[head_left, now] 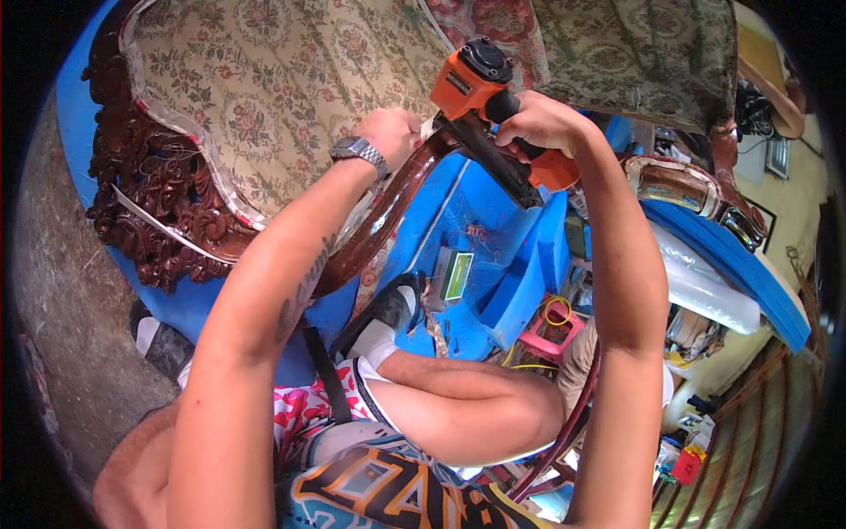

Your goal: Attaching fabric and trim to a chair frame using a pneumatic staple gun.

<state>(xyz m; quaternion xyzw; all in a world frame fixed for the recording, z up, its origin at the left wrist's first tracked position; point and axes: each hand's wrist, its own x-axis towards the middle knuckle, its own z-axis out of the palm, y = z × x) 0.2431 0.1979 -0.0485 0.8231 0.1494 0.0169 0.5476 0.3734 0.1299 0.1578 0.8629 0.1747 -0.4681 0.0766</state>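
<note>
An upholstered piece of furniture with floral fabric (264,79) lies in front of me, bordered by a dark, glossy carved wooden frame (388,212). My left hand (392,134), a metal watch on its wrist, is closed at the fabric's edge. Its fingertips pinch a pale strip (429,129) beside the wood. My right hand (548,125) grips the handle of an orange and black staple gun (469,84). The tool is tilted, its nose close to the left fingertips and the frame; whether it touches is hidden.
Ornate carving (141,194) juts out at the left, with a loose pale strip (167,225) across it. Blue sheeting (441,220) lies below the frame. A small green and white box (456,276), a pink stool (553,337) and a clear plastic-wrapped roll (709,286) stand around.
</note>
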